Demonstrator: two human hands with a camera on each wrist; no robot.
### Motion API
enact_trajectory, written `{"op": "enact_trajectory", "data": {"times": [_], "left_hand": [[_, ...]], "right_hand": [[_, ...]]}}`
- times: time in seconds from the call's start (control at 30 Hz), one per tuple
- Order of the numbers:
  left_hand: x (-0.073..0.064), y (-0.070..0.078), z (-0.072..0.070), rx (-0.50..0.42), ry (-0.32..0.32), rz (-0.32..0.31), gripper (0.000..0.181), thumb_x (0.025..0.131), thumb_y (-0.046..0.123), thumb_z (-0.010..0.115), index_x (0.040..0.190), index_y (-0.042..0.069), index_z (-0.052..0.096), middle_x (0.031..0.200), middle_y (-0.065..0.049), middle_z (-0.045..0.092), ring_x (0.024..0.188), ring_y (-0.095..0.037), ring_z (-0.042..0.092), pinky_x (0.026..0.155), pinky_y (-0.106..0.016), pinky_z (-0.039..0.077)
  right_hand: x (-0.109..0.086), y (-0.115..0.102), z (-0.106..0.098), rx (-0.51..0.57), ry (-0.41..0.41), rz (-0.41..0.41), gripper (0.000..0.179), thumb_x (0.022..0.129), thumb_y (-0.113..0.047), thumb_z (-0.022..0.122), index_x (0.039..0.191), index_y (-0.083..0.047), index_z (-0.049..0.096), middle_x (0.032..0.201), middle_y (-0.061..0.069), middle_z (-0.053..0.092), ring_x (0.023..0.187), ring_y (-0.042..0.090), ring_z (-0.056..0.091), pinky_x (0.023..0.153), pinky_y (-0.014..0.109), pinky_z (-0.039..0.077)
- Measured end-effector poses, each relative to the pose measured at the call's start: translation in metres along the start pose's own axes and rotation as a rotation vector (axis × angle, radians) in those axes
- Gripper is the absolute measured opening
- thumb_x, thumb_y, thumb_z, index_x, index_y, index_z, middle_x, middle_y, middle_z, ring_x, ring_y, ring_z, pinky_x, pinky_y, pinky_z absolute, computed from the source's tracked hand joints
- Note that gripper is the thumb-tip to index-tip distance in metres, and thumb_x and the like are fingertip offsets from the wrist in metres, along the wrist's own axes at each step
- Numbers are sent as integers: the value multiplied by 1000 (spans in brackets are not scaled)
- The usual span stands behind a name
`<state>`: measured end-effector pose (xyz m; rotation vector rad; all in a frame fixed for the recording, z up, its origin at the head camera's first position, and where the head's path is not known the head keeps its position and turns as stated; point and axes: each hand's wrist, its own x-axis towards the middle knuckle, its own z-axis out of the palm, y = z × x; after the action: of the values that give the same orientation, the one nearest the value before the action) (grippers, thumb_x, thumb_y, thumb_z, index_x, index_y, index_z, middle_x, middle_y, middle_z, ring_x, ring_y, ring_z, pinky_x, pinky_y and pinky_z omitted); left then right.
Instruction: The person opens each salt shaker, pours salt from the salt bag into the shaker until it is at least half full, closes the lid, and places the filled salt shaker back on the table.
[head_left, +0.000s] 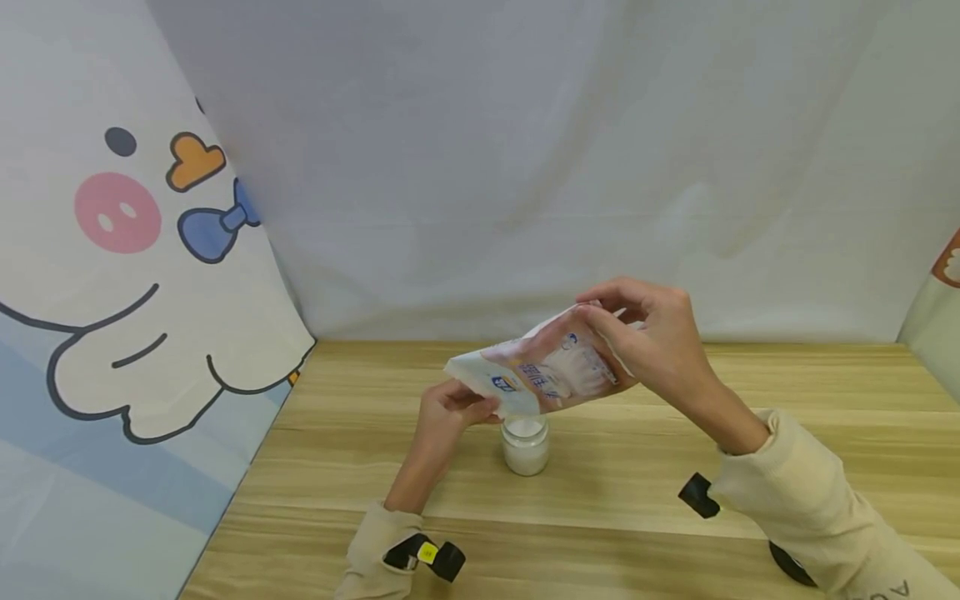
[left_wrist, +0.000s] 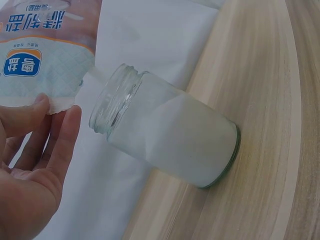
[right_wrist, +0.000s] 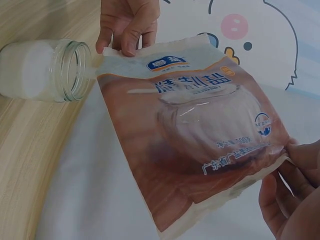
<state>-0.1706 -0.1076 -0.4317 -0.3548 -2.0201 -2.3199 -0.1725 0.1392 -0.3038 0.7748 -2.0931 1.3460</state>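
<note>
A brown and pale blue salt bag (head_left: 558, 367) is held tilted over an open glass jar (head_left: 525, 454). My left hand (head_left: 453, 408) pinches the bag's lower pale blue end between thumb and fingers. At the raised brown end, my right hand (head_left: 660, 333) pinches the opposite edge. White salt runs from the bag's low corner into the jar mouth, as the right wrist view shows beside the jar (right_wrist: 35, 72). In the left wrist view, white salt fills much of the upright jar (left_wrist: 175, 135), with clear glass near its neck.
The jar stands on a wood-grain table (head_left: 600, 508). A pale curtain (head_left: 487, 167) hangs behind the table, and a cartoon-printed sheet (head_left: 45, 250) is at the left. A black round object (head_left: 790, 565) lies partly under the right sleeve.
</note>
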Motion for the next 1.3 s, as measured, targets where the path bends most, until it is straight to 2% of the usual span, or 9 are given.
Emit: {"op": "enact_trajectory", "data": {"times": [0.63, 1.3], "left_hand": [[0, 0, 0, -5, 16, -5, 24, 83, -5, 68, 104, -13, 62, 94, -17, 68, 77, -22, 66, 71, -41, 60], [-1, -2, -1, -9, 1, -3, 25, 83, -4, 67, 106, -13, 62, 95, -17, 67, 77, -22, 67, 74, -43, 59]], "right_hand": [[1, 0, 2, 9, 6, -5, 6, 85, -2, 69, 89, -4, 73, 78, 2, 70, 67, 11, 61, 61, 18, 54], [1, 0, 3, -3, 2, -6, 6, 85, -2, 69, 90, -3, 73, 78, 2, 70, 66, 10, 61, 60, 17, 54]]}}
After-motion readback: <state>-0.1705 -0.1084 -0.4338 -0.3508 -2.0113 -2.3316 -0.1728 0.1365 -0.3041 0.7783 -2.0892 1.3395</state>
